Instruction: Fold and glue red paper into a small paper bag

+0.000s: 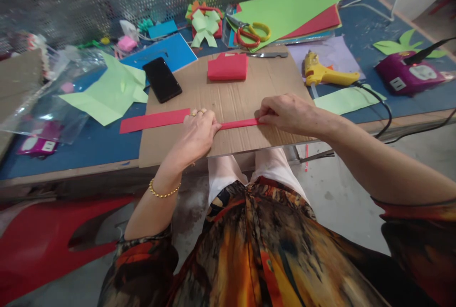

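Note:
A narrow, folded-looking red paper strip point(238, 124) is stretched between my two hands, low over the cardboard sheet point(231, 100). My left hand point(200, 134) has its fingers curled down, with the thumb at the strip's left end. At the other end, my right hand point(285, 115) pinches the strip between thumb and bent fingers. A wider, flat red paper piece point(155, 120) reaches out leftward from under my left fingers; whether both are one strip is hidden by that hand. Beyond my hands lies a folded red paper piece point(228, 68).
A black phone point(162, 79) lies left on the cardboard. Farther back are a knife point(267, 54) and scissors point(249, 34) on paper sheets point(292, 3). Right of the cardboard sits a yellow glue gun point(327, 72), its cable running near my right forearm. Green paper shapes point(110, 88) lie left.

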`<state>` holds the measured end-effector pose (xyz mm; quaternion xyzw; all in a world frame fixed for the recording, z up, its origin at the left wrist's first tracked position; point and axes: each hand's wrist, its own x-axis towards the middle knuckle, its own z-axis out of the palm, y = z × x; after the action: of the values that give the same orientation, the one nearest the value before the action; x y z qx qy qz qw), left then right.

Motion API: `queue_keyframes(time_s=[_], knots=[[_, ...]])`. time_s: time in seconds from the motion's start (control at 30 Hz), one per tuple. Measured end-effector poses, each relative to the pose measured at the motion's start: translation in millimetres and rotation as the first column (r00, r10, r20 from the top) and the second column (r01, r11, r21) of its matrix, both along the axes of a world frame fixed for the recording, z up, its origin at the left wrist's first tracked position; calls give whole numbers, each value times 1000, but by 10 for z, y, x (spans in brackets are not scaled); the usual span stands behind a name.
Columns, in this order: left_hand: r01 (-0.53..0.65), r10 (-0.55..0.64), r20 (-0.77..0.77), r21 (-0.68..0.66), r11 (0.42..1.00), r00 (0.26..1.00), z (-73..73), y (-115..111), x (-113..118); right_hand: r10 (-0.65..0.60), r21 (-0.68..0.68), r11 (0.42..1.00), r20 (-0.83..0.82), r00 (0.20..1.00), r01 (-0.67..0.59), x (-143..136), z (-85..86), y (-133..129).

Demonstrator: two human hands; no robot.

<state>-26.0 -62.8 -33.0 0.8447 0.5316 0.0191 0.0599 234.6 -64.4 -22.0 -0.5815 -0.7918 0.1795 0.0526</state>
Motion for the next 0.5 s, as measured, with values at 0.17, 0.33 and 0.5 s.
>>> queue_keyframes(time_s=[0.17,0.33,0.5], knots=[[-35,33,72,35,999,997,-52,-38,13,18,21,1000,-14,1000,-17,16,-19,-4],[-84,84,91,2,996,992,-23,-72,52,22,54,998,-17,1000,-21,28,-42,-37],[-75,83,183,-52,996,979,14,-78,20,40,79,996,-6,999,-39,43,-39,-53]])
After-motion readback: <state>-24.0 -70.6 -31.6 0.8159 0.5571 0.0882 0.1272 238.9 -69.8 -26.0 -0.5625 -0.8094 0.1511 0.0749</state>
